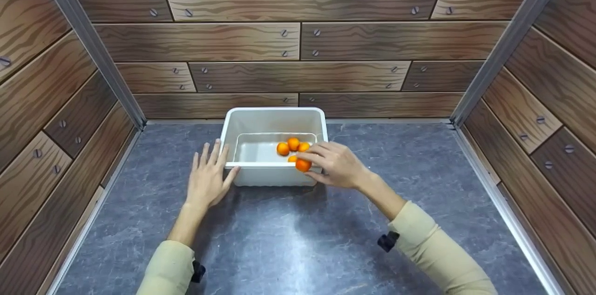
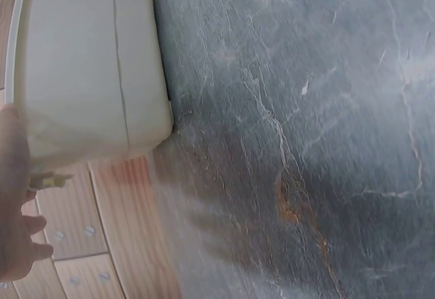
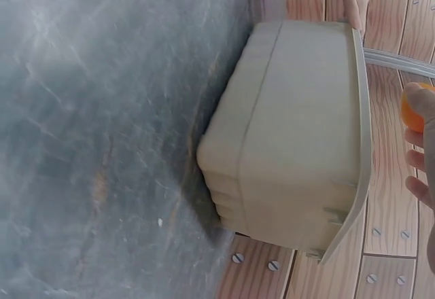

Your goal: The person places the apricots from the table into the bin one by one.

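Note:
A white plastic bin [image 1: 274, 176] stands by the back wall, with several mandarins [image 1: 282, 148] lying toward its right side. Over the bin's front right rim, my right hand [image 1: 337, 164] pinches another mandarin [image 1: 303, 164] between thumb and fingers. That mandarin [image 3: 410, 114] shows at the right edge of the right wrist view, above the level of the rim. My left hand [image 1: 208, 178] rests at the bin's front left corner, fingers straight and spread, thumb at the rim. In the left wrist view, part of the left hand [image 2: 13, 204] appears beside the bin's wall [image 2: 75, 61].
The dark grey marbled tabletop [image 1: 274, 239] spreads around the bin. Wood-patterned panels [image 1: 298, 43] form walls at the back and both sides, with metal strips [image 1: 484, 43] along the corners. Each sleeve carries a small black device [image 1: 388, 241] near the wrist.

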Demonstrator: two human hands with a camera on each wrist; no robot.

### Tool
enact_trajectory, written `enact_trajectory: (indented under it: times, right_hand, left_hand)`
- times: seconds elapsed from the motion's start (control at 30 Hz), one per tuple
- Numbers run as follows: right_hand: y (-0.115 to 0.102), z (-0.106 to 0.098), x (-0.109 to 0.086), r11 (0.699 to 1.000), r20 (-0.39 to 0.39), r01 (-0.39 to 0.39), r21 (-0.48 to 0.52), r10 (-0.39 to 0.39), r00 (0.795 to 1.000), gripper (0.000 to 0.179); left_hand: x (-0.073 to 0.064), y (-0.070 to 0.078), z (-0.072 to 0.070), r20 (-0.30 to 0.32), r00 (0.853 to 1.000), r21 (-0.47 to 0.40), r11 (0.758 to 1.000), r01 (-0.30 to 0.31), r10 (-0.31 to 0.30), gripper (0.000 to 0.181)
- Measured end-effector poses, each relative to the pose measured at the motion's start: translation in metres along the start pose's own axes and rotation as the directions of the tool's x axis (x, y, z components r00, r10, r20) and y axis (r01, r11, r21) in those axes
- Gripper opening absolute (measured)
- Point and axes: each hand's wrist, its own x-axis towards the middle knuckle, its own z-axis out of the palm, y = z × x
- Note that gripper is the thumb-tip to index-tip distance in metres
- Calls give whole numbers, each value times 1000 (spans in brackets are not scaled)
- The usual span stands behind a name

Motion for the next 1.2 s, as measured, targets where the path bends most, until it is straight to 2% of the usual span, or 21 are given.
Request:
enact_trajectory:
  times: [0.2, 0.5, 0.7, 0.8, 1.03, 1.2]
  right_hand:
    - [13, 1, 6, 1000, 21, -9, -14, 10, 1000, 51]
    - [30, 4, 14, 998, 129, -49, -33, 53, 990, 50]
    - [39, 13, 18, 996, 191, -74, -56, 83, 978, 45]
    - [42, 19, 20, 993, 239, -82, -81, 99, 966, 45]
    - [48, 23, 27, 987, 375, -110, -120, 148, 915, 50]
    - [51, 26, 29, 985, 435, -103, -140, 155, 887, 50]
  left_hand:
    - [0, 1, 0, -10, 1000, -7, 1000, -5, 5, 73]
    - [2, 1, -1, -2, 1000, -18, 1000, -8, 8, 73]
    - [1, 1, -1, 9, 1000, -17, 1000, 1, -1, 73]
    - [1, 1, -1, 8, 1000, -10, 1000, 5, -5, 73]
    - [1, 1, -1, -1, 1000, -24, 1000, -2, 2, 72]
    - [0, 1, 0, -4, 1000, -27, 1000, -2, 2, 72]
